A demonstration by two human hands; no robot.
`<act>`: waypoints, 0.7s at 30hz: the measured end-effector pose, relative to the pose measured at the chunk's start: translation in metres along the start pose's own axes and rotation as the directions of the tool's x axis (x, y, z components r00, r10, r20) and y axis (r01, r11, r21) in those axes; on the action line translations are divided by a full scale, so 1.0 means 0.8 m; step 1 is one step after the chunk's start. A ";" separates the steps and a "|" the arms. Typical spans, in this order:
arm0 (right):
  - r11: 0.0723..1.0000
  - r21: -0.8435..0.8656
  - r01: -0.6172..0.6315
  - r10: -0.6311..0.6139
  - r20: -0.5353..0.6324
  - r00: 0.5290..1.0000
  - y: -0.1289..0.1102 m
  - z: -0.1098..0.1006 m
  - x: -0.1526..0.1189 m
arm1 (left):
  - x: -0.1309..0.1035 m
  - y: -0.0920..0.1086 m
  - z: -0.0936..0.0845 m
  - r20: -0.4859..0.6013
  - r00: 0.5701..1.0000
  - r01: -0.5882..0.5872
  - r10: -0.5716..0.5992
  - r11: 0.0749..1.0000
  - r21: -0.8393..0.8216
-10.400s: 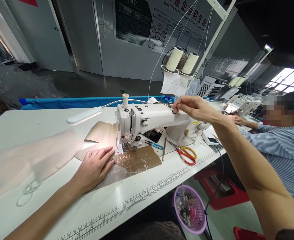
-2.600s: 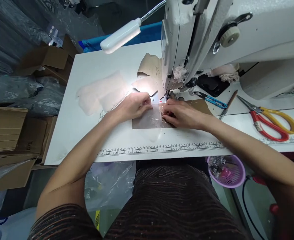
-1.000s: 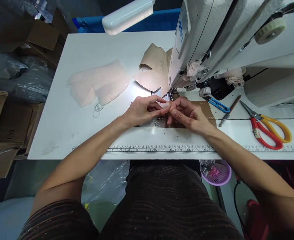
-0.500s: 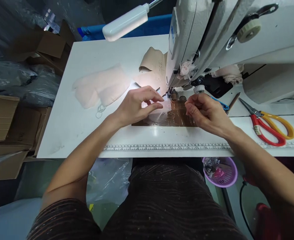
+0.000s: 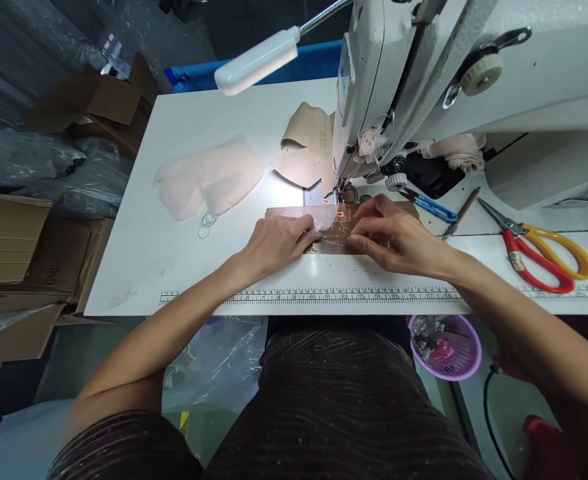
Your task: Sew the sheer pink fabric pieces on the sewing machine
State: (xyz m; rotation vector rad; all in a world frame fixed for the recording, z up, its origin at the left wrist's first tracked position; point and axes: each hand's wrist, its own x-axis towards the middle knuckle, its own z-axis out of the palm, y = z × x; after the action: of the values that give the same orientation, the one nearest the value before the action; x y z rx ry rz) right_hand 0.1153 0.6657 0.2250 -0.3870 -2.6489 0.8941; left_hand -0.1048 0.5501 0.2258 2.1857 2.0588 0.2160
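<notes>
My left hand (image 5: 284,241) is closed on a small piece of sheer pale pink fabric (image 5: 325,216), its thumb and fingers together at the edge. The fabric lies over a shiny brown strip (image 5: 331,245) in front of the sewing machine's needle and presser foot (image 5: 341,192). Small red marks show beside the fabric near the foot. My right hand (image 5: 399,237) rests over the right part of the strip, palm down. Its fingers are bent and apart, the tips close to the strip's surface, and I see nothing held in them.
Tan pattern pieces (image 5: 307,143) and pale pink padded fabric (image 5: 211,177) lie left of the sewing machine (image 5: 369,87). Blue thread snips (image 5: 437,209) and red-and-yellow scissors (image 5: 539,253) lie at right. A lamp (image 5: 259,61) hangs above; a purple basket (image 5: 469,353) stands below the table edge.
My left hand has come down onto the pink fabric. My right hand has moved left and lower over the brown strip, its pinch now loosened. The view has shifted slightly.
</notes>
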 end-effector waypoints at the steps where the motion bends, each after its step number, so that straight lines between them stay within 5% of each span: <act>1: 0.990 0.131 0.056 -0.057 0.004 0.998 -0.011 0.008 0.004 | 0.000 0.002 -0.001 -0.006 1.000 -0.014 0.014 0.999 0.044; 3: 0.933 0.323 0.157 -0.167 0.002 0.986 -0.030 0.024 0.013 | -0.001 0.004 -0.003 -0.012 0.997 -0.070 0.071 0.992 0.101; 6: 0.893 0.394 0.219 -0.236 -0.005 0.972 -0.038 0.039 0.026 | -0.011 -0.002 -0.003 -0.082 0.979 -0.169 0.188 0.966 0.196; 9: 0.932 0.363 0.001 0.032 -0.083 0.996 -0.018 0.035 0.028 | -0.026 -0.013 -0.003 -0.269 0.899 -0.241 0.344 0.904 0.353; 12: 0.850 0.454 -0.267 0.361 -0.131 0.923 0.002 0.026 0.022 | -0.040 -0.015 -0.003 -0.393 0.772 -0.318 0.500 0.839 0.442; 15: 0.745 0.603 -0.285 0.375 -0.026 0.927 0.003 0.024 0.018 | -0.045 -0.004 -0.006 -0.412 0.709 -0.404 0.572 0.809 0.426; 17: 0.698 0.667 -0.261 0.357 -0.009 0.934 -0.002 0.025 0.018 | -0.041 0.005 -0.008 -0.390 0.720 -0.483 0.574 0.818 0.311; 21: 0.669 0.699 -0.253 0.343 0.012 0.939 -0.008 0.025 0.018 | -0.014 0.011 -0.007 -0.317 0.833 -0.466 0.454 0.884 0.043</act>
State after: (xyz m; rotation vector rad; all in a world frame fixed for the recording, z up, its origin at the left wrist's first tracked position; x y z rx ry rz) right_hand 0.0939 0.6555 0.2170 -0.6551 -1.9468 1.8116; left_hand -0.0981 0.5384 0.2326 2.7444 1.5863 0.6920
